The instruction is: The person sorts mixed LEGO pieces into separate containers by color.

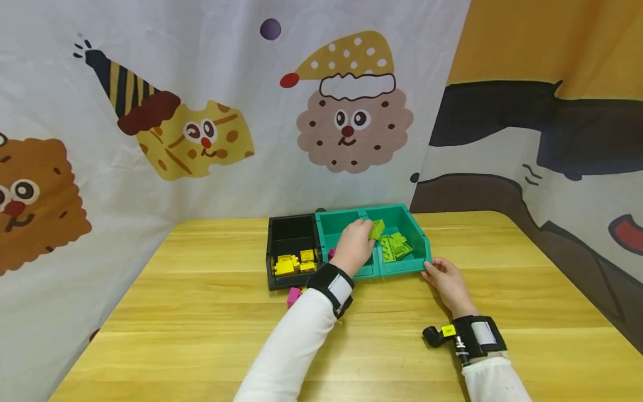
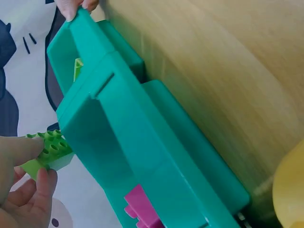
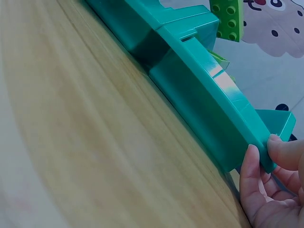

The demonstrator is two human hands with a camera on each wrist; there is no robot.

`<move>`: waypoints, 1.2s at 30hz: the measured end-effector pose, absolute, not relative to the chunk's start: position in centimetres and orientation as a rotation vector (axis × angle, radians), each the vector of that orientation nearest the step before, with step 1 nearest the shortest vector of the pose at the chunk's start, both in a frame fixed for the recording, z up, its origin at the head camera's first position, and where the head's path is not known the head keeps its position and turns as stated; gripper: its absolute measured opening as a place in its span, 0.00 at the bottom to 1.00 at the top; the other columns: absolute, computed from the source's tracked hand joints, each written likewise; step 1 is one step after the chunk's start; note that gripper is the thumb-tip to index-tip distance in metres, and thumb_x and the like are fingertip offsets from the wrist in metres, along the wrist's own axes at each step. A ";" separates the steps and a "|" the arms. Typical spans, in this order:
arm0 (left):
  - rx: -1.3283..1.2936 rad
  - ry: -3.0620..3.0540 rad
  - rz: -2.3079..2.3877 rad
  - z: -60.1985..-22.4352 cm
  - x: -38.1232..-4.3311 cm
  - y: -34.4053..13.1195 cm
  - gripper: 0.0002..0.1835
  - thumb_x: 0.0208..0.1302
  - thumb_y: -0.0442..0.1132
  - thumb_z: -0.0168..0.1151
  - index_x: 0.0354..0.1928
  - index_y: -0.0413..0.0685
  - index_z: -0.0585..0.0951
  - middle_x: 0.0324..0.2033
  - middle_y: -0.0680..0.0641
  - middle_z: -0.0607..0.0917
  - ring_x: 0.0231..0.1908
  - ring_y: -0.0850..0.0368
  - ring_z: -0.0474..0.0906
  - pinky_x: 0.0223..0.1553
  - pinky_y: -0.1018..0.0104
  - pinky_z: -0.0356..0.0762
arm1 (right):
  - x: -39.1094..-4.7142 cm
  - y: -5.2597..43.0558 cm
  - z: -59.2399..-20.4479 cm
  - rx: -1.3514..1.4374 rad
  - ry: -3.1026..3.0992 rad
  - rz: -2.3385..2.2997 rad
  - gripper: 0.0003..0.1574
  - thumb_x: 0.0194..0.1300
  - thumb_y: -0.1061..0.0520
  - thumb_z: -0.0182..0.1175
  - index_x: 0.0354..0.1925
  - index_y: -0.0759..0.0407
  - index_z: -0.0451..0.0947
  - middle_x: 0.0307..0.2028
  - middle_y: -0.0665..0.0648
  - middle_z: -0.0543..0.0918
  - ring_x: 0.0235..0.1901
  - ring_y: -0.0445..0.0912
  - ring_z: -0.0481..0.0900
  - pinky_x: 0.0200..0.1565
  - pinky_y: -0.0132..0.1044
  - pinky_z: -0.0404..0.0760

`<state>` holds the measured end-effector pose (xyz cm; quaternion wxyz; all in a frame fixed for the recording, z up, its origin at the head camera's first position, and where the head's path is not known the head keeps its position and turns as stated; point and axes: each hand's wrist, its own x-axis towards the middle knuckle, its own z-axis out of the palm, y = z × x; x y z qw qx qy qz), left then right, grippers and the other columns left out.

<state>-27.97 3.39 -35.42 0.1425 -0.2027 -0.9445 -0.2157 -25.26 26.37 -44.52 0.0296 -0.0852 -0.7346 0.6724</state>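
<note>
My left hand (image 1: 354,244) pinches a lime-green toy building brick (image 1: 376,229) above the teal double bin (image 1: 402,269). In the left wrist view the studs of that brick (image 2: 56,148) show between thumb and fingers. My right hand (image 1: 449,282) grips the bin's front right corner; the right wrist view has thumb and fingertips on either side of the teal rim (image 3: 259,152). More lime-green bricks (image 1: 395,246) lie in the right compartment. A magenta brick (image 2: 143,208) sits in the left compartment, mostly hidden by my left hand in the head view.
Left of the teal bin stands a black bin (image 1: 293,282) with several yellow bricks (image 1: 287,265). On the wooden table (image 1: 201,324) in front of it lies a magenta brick (image 1: 293,296), partly behind my left sleeve. A printed cloth (image 1: 221,195) hangs behind the table.
</note>
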 end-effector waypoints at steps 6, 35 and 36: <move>-0.619 -2.710 -0.586 -35.5 -28.1 3.7 0.16 0.63 0.37 0.62 0.52 0.45 0.74 0.40 0.48 0.84 0.42 0.55 0.81 0.43 0.68 0.78 | -25.5 26.5 -44.9 -0.229 -2.228 2.093 0.18 0.70 0.60 0.50 0.52 0.72 0.63 0.34 0.45 0.72 0.34 0.30 0.74 0.42 0.22 0.77; -0.644 -2.747 -0.105 -36.2 -28.5 5.6 0.23 0.67 0.35 0.54 0.63 0.56 0.72 0.55 0.54 0.79 0.54 0.56 0.75 0.54 0.63 0.72 | -25.6 26.3 -44.7 -0.279 -2.222 2.096 0.18 0.70 0.59 0.51 0.51 0.71 0.63 0.34 0.47 0.71 0.33 0.30 0.74 0.41 0.21 0.77; -0.630 -2.772 -0.082 -36.2 -28.4 5.7 0.24 0.68 0.36 0.53 0.65 0.57 0.69 0.56 0.54 0.79 0.54 0.56 0.74 0.55 0.63 0.71 | -25.6 26.3 -44.7 -0.278 -2.223 2.096 0.17 0.70 0.59 0.51 0.51 0.71 0.63 0.34 0.47 0.70 0.33 0.30 0.74 0.41 0.21 0.77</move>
